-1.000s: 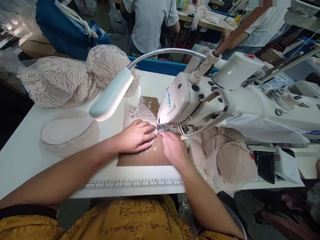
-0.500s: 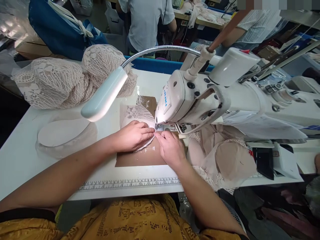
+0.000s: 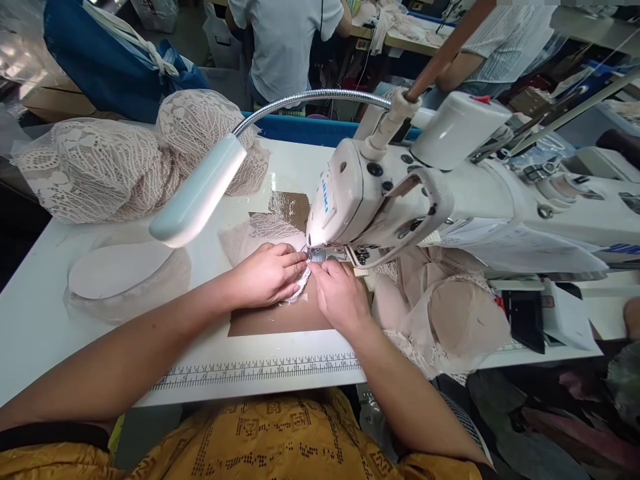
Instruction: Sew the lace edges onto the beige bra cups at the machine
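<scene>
My left hand (image 3: 267,273) lies on a piece of beige lace fabric (image 3: 260,233) on the brown plate beside the needle of a white sewing machine (image 3: 380,193), fingers curled down and pressing the lace. My right hand (image 3: 340,293) rests just right of it, fingertips pinching the lace edge at the presser foot (image 3: 316,255). Both hands nearly touch under the machine head.
A gooseneck lamp (image 3: 200,190) hangs over the table's left half. Piles of lace cups (image 3: 115,170) sit at the back left, flat oval pads (image 3: 117,267) near them. Sewn pieces (image 3: 445,320) hang off the right. A ruler strip (image 3: 260,368) runs along the front edge. Other people work behind.
The lace piece has turned and slid leftward under the needle, with both hands shifting slightly left with it. My view has also drifted a little.
</scene>
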A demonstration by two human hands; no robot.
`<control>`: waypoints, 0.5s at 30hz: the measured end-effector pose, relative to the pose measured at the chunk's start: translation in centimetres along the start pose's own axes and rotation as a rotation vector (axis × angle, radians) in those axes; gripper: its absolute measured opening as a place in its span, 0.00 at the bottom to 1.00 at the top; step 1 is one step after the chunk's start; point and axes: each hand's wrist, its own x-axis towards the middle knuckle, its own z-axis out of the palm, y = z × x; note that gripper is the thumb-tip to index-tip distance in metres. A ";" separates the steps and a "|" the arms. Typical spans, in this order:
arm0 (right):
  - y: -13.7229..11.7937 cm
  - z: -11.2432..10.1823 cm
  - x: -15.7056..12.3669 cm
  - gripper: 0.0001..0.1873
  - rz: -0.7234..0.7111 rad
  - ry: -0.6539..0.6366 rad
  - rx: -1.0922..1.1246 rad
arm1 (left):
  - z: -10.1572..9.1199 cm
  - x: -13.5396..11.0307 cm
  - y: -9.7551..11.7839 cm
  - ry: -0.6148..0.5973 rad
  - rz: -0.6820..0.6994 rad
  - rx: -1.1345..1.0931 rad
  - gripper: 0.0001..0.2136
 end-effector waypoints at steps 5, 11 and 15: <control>-0.1 0.0 0.0 0.23 0.010 0.002 0.008 | 0.2 0.2 -0.1 0.002 -0.008 0.043 0.19; 0.2 0.0 -0.1 0.22 0.021 0.010 0.058 | 0.2 0.1 -0.3 0.020 -0.022 0.088 0.20; 0.5 0.0 -0.4 0.22 0.012 0.052 0.153 | 0.0 -0.2 -0.3 0.039 -0.015 0.062 0.18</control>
